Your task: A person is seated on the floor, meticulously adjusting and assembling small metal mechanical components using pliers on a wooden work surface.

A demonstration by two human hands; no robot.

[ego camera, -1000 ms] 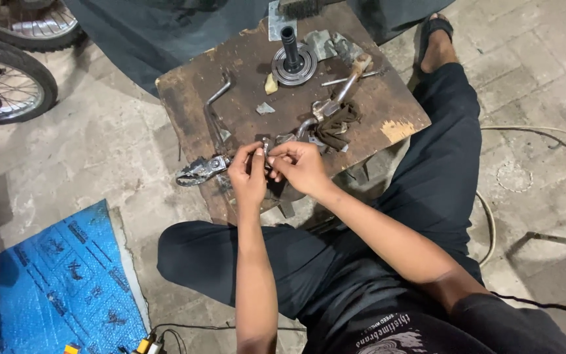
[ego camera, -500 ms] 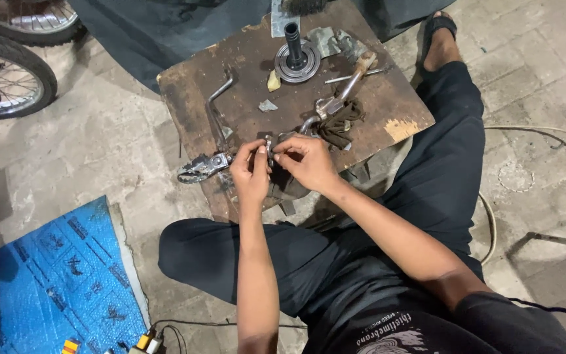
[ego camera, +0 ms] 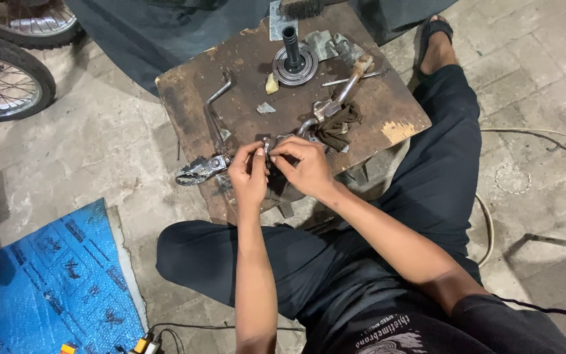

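Note:
My left hand (ego camera: pixel 249 176) and my right hand (ego camera: pixel 304 167) meet over the near edge of a low brown wooden board (ego camera: pixel 244 72), pinching a small metal part (ego camera: pixel 266 145) between their fingertips. The part is mostly hidden by my fingers. Just left of my left hand lies a bent metal lever with a foot peg (ego camera: pixel 199 168) at its end. Behind my right hand sit a dark rag (ego camera: pixel 337 127) and a wood-handled tool (ego camera: pixel 347 84).
A round gear with an upright shaft (ego camera: pixel 294 58) stands at the board's far side, with small scraps (ego camera: pixel 266 108) near it. A wheel (ego camera: pixel 4 72) is at the upper left, a blue sheet (ego camera: pixel 54 282) lower left, cables (ego camera: pixel 538 137) on the right floor.
Both hands stay together on the small part, fingers shifting slightly. The view has drifted a little; nothing on the board has moved.

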